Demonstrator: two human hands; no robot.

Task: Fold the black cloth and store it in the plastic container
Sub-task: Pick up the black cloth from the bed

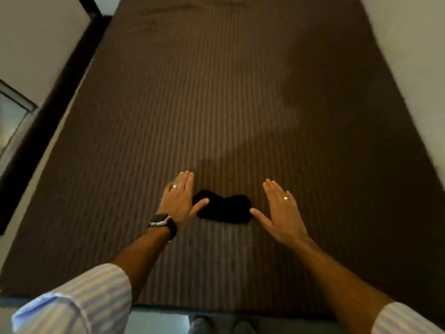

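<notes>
My left hand [179, 198] lies flat and spread wide, fingers together and pointing away from me, thumb angled inward; it holds nothing. My right hand [281, 212] mirrors it, palm down and open, also empty. Between them sits the small, crumpled black cloth [222, 208], a soft dark bundle pinched narrow at its middle, resting on the brown striped fabric surface [216, 92].

The cloth's long axis runs from one hand to the other, crosswise to my forearms. Its left end lies just inside my left palm, where my left thumb [201, 204] reaches over or onto it; I cannot tell whether the thumb presses down. Its right end comes up to the tip of my right thumb [255, 212], seemingly touching or just beside it. Both hands flank it about equally, the left perhaps a shade nearer.

I judge the fold barely begun: the bundle looks bunched, not squared. The next move likely means taking one end in each hand, since the ends point straight at my thumbs. I see no plastic container in front of or beside either hand.
</notes>
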